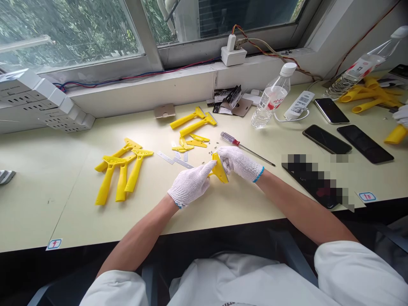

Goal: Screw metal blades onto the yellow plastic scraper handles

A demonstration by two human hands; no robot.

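Observation:
My left hand (pixel 191 183), in a white knit glove, is closed around a yellow scraper (pixel 220 171), whose wide head points toward me. The fingers of my right hand (pixel 240 162), gloved too, are closed against the scraper's far edge; whether a small part is between them is hidden. Just beyond my hands lie several small screws (pixel 210 152), thin metal blades (pixel 183 162) and loose yellow blade covers (pixel 198 143). A screwdriver (pixel 231 138) with a clear and red handle rests behind my right hand. Two scrapers with blades (pixel 198 124) lie farther back.
Several yellow scraper handles (pixel 116 178) are grouped at left. A water bottle (pixel 270 98), power strip (pixel 298 105) and several phones (pixel 327 139) occupy the right. Another person's gloved hand (pixel 402 115) shows at the right edge. White boxes (pixel 47 102) stand far left.

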